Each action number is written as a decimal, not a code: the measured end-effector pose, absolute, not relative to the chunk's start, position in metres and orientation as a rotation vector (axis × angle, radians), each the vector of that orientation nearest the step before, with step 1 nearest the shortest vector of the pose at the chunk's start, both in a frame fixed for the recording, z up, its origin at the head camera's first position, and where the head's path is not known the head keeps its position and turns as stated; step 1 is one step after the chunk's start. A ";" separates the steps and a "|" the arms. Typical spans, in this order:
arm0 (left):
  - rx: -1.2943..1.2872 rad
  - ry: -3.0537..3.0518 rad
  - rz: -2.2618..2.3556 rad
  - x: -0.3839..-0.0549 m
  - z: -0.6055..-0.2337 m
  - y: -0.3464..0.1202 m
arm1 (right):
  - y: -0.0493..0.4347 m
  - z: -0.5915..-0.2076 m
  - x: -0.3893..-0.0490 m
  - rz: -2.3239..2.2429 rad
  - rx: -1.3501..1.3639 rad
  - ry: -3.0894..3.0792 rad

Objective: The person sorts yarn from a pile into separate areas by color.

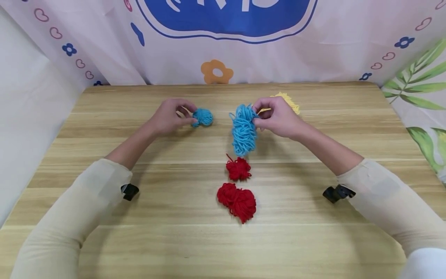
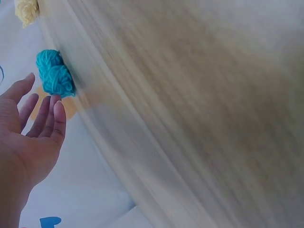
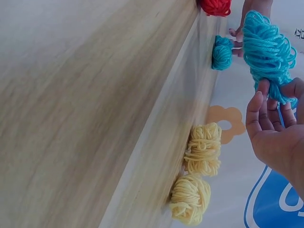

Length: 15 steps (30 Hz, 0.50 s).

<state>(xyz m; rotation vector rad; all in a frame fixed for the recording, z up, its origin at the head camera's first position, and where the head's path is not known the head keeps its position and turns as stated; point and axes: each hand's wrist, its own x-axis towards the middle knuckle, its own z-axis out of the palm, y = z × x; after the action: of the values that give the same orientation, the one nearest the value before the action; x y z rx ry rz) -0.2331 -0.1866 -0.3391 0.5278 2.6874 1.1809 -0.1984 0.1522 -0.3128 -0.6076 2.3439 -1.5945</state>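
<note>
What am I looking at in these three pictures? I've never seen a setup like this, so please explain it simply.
There's no robot here, just a person's bare left hand and right hand at a wooden table. One picture looks forward and down from the person's head; the other two are taken from the left and right wrists, so the table looks tilted. The right hand pinches a larger blue yarn bundle, raised off the table. The left hand has its fingertips at a smaller blue bundle lying on the table. Red yarn lies nearer the person, and yellow yarn lies farther back, partly hidden by the right hand in the head view.
</note>
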 end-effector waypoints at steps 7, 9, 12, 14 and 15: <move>0.569 2.688 1.219 -0.226 -0.338 -0.185 | 0.146 -0.315 -0.203 -1.607 -0.599 2.354; 0.585 2.692 1.222 -0.224 -0.338 -0.184 | 0.144 -0.315 -0.204 -1.612 -0.587 2.361; 0.592 2.686 1.225 -0.222 -0.338 -0.184 | 0.142 -0.315 -0.205 -1.611 -0.570 2.371; 0.587 2.681 1.225 -0.220 -0.337 -0.184 | 0.141 -0.315 -0.206 -1.603 -0.560 2.377; 0.588 2.679 1.226 -0.219 -0.337 -0.184 | 0.140 -0.315 -0.207 -1.598 -0.556 2.380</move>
<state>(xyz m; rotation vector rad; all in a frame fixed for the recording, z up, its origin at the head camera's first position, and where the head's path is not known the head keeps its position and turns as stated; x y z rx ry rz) -0.2191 -0.1845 -0.3370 0.5881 2.6790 1.2262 -0.2069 0.1400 -0.3151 -0.5558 2.3800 -1.5977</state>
